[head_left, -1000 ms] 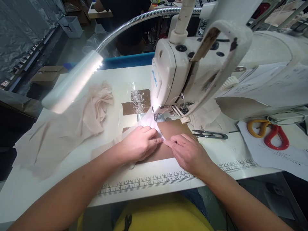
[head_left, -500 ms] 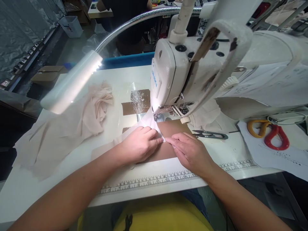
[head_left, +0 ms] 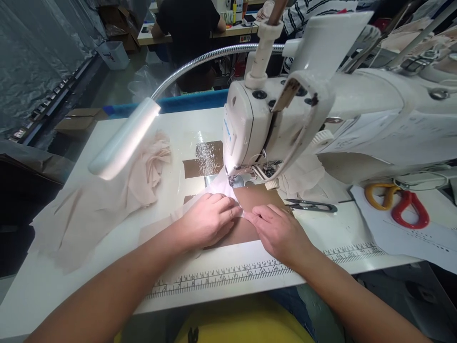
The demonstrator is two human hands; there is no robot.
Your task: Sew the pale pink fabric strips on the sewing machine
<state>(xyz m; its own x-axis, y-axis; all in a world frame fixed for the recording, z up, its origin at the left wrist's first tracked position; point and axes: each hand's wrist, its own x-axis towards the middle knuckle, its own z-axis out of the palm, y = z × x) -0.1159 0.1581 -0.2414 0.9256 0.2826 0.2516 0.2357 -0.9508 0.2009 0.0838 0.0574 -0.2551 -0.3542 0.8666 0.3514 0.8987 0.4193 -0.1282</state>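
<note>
A sheer pale pink fabric [head_left: 222,185] runs under the needle area of a white sewing machine [head_left: 240,128]. My left hand [head_left: 213,219] lies on this fabric just in front of the needle, its fingers closed on the edge. To its right, my right hand [head_left: 274,228] pinches the same edge between thumb and forefinger. The two hands' fingertips are close together. Beneath them is a brown covering [head_left: 260,197] on the machine bed. The fabric's far side trails left under my left forearm.
Crumpled beige fabric [head_left: 143,176] lies at left under a lit lamp [head_left: 124,138]. Thread snips [head_left: 312,206] lie right of my right hand, with red-and-yellow-handled scissors [head_left: 410,209] on paper further right. A printed ruler [head_left: 228,276] lines the front edge. A person [head_left: 187,38] sits beyond.
The camera view has tilted up slightly, showing more of the background. Both hands keep nearly the same place and hold on the fabric.
</note>
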